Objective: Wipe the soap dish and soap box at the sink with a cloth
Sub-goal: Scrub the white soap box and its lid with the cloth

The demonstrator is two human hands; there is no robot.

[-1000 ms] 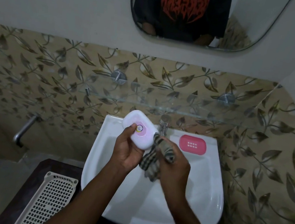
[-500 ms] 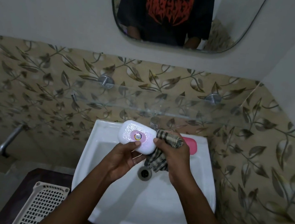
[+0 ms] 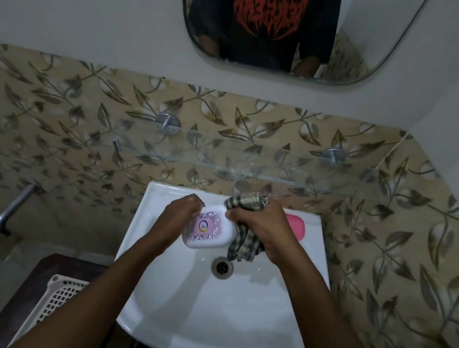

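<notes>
Over the white sink [image 3: 229, 336] my left hand [image 3: 174, 219] holds a white soap box [image 3: 210, 228] with a pink patterned lid, lid facing up. My right hand [image 3: 267, 229] grips a bunched checked cloth [image 3: 247, 206], pressed against the box's right end; part of the cloth hangs down below the hand. A pink soap dish [image 3: 296, 226] lies on the sink's back right rim, partly hidden behind my right hand.
The tap [image 3: 242, 187] stands at the sink's back, mostly behind the cloth. A glass shelf [image 3: 253, 166] runs above it, with a mirror [image 3: 272, 26] higher up. The drain [image 3: 222, 267] shows below the hands. A white plastic basket [image 3: 53, 305] sits lower left on a dark stand.
The soap box has turned from standing tilted to lying flat with its lid up, and dropped lower over the bowl. My right hand with the cloth moved up to the box's right end.
</notes>
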